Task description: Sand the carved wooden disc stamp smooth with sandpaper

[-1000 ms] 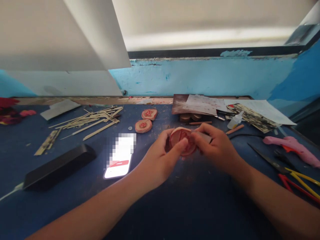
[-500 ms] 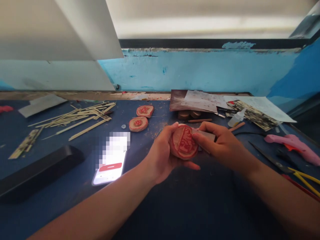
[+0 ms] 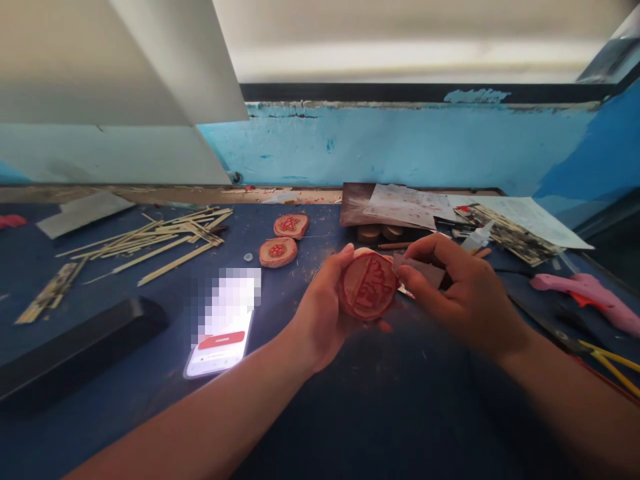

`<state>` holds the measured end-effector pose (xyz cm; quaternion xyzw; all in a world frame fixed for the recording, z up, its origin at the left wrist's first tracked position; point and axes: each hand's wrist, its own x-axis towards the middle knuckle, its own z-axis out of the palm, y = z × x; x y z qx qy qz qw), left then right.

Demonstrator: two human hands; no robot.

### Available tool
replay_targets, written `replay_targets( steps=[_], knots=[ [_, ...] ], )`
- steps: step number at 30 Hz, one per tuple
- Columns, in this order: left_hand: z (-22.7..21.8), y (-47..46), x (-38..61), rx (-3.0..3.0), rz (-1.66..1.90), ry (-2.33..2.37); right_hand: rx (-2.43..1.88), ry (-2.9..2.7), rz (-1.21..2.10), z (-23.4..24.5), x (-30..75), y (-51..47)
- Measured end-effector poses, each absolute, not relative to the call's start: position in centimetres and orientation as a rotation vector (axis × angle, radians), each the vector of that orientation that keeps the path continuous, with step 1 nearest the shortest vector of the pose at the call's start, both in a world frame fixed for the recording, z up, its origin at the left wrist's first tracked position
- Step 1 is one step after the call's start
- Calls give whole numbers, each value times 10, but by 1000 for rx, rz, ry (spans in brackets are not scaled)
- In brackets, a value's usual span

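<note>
My left hand (image 3: 325,307) is closed around a round wood slice (image 3: 370,287), its face turned up toward me. The slice has a red rim and a red design over its right half. Pinched between the thumb and fingers of my right hand (image 3: 450,293) is a small greyish piece of sandpaper (image 3: 425,270), close to the slice's right edge. Whether it touches the slice I cannot tell. Two smaller wood slices lie beyond my left hand, one with a red star (image 3: 291,226), the other with a red flower-like mark (image 3: 278,252).
A lit phone (image 3: 225,327) and a black bar-shaped object (image 3: 85,347) lie to the left. Thin wooden sticks (image 3: 160,237) are scattered behind them. Papers (image 3: 405,205), a glue bottle (image 3: 477,238), a pink glue gun (image 3: 590,297) and yellow-handled pliers (image 3: 610,370) are at right.
My right hand has moved slightly right with the sandpaper, away from the slice's face. More of the red design now shows, and my left hand still holds the slice.
</note>
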<state>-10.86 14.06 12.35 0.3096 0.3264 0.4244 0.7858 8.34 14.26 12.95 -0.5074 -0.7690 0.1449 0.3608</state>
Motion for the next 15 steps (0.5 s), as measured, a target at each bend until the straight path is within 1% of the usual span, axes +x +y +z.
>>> replay_targets(
  steps=[6,11,15],
  knots=[
    [124,139,-110,598,920,662,-1250,-1979,324,126,83,141],
    [123,137,-110,603,957,701,-1212,-1994,351,124,80,140],
    [119,136,-105,651,989,728,-1193,-2047,238,121,76,140]
  ],
)
